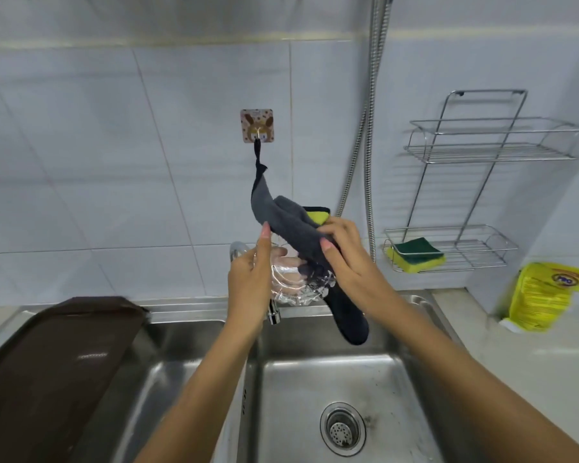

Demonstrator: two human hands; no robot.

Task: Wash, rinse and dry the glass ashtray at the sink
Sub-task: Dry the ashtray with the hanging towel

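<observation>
My left hand (249, 282) holds the clear glass ashtray (295, 285) tilted on edge above the back rim of the sink (398, 359); its fingers show through the glass. My right hand (348, 255) grips a dark grey cloth (288, 218) with a yellow-green patch and presses it against the ashtray. The cloth's top corner hangs from a square wall hook (257, 126), and its lower end droops over the basin.
A chrome tap (273, 312) sits just under the ashtray. A brown tray (47, 369) covers the left basin. A wire wall rack (465, 248) holds a yellow-green sponge (415, 255). A yellow pouch (545, 295) leans at the right. A shower hose (368, 145) hangs down the wall.
</observation>
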